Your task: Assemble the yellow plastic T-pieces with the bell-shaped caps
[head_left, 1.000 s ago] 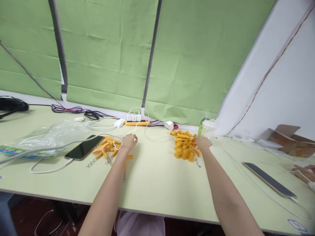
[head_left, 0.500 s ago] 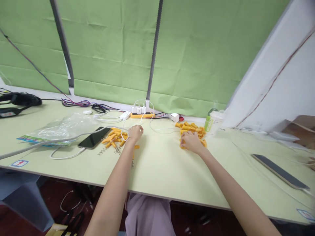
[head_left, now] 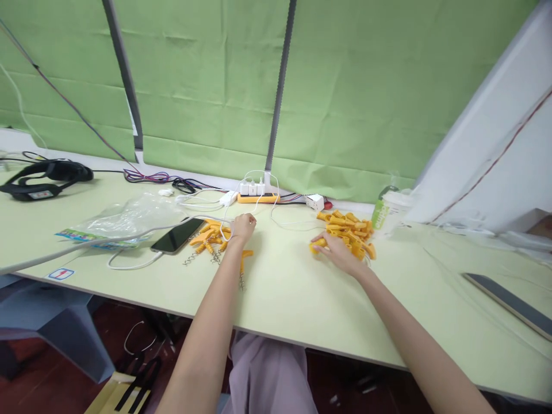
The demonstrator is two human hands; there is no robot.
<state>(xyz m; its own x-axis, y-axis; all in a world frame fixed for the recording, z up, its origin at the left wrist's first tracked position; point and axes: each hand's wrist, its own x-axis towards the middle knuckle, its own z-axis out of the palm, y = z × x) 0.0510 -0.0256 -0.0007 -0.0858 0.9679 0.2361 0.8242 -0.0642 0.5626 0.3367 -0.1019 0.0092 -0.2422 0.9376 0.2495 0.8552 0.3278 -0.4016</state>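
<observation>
My right hand (head_left: 338, 253) pinches a yellow plastic sleeve (head_left: 318, 246) at the near left side of a pile of yellow sleeves (head_left: 350, 225). My left hand (head_left: 244, 226) is curled closed above the table, its inner fingers turned from view, so whatever it may hold is hidden. Just left of that hand lies a heap of corkscrews (head_left: 207, 237) with yellow handles and metal spirals. One separate corkscrew (head_left: 242, 265) rests beside my left wrist, with its spiral pointing toward the table's front edge.
A black phone (head_left: 177, 237) on a white cable and a clear plastic bag (head_left: 129, 215) lie at left, with a headset (head_left: 47, 178) beyond. A power strip (head_left: 259, 198) sits at the back. A lidded cup (head_left: 392, 213) stands behind the sleeves; another phone (head_left: 511, 302) lies far right.
My right hand has drawn slightly back from the pile, and a yellow sleeve now shows between its fingers. My left hand stays curled near the corkscrews. The whole view has shifted a little.
</observation>
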